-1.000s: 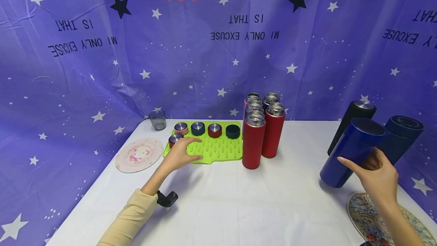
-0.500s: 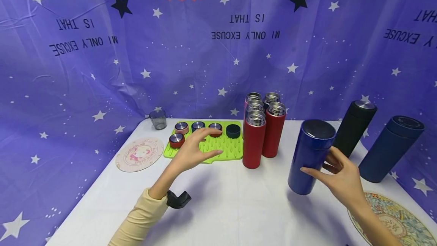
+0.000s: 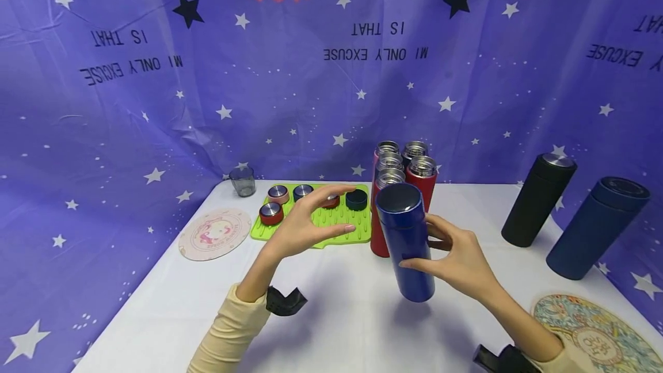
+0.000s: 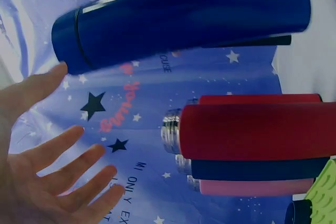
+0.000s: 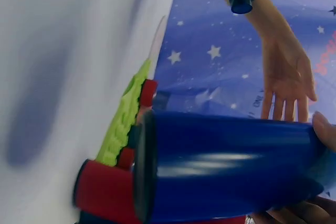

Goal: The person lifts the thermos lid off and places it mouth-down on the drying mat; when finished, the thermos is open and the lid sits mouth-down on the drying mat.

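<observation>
My right hand (image 3: 453,252) grips a glossy blue thermos bottle (image 3: 406,240) by its side, thumb in front and fingers behind. The bottle has its lid on, tilts slightly and is held above the white table, its shadow below it. To its left, my left hand (image 3: 305,223) is raised with thumb and fingers spread and holds nothing. In the left wrist view, the left thumb (image 4: 39,87) overlaps the lid end of the blue bottle. Behind the bottle stand several lidless thermos bottles, a red one (image 3: 380,240) partly hidden by it.
Several lids, including a red one (image 3: 271,213), sit on a green mat (image 3: 342,235). A small glass (image 3: 242,181) and a round pink mat (image 3: 214,235) are at left. Black (image 3: 538,200) and dark blue (image 3: 595,229) lidded bottles stand right, near a patterned round mat (image 3: 598,332).
My right hand has carried the blue bottle leftward from beside the lidded bottles to the table's middle. My left hand has moved right, over the green mat, toward it.
</observation>
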### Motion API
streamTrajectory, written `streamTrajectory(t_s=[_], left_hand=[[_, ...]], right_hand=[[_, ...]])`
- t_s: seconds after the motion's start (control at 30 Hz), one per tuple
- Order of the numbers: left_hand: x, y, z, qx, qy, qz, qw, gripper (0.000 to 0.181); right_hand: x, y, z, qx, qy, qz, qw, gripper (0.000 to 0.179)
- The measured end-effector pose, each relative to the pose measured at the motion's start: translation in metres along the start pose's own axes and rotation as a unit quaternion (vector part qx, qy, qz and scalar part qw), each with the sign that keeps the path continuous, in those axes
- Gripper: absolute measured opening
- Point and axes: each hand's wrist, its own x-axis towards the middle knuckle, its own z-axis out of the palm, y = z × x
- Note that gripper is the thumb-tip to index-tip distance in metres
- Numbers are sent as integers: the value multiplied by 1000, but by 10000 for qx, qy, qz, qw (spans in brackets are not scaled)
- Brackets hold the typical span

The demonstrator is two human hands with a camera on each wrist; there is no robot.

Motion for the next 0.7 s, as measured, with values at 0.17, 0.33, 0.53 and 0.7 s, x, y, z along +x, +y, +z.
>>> streamTrajectory(t_s=[0.17, 0.33, 0.53, 0.7], left_hand=[[0, 2, -1, -683, -248, 195, 9972, 66], [0, 2, -3, -1245, -406, 272, 9910, 69], [1, -2, -8, -1536, -542, 255, 9863, 68], [1, -4, -10, -1609, -889, 238, 9827, 70]], right_hand=[[13, -6, 11, 138, -492, -134, 9986, 77], [26, -12, 20, 244, -979, -253, 9946, 80], [34, -15, 26, 482, -1412, -210, 9886, 80], [34, -14, 28, 414, -1767, -136, 9833, 80]])
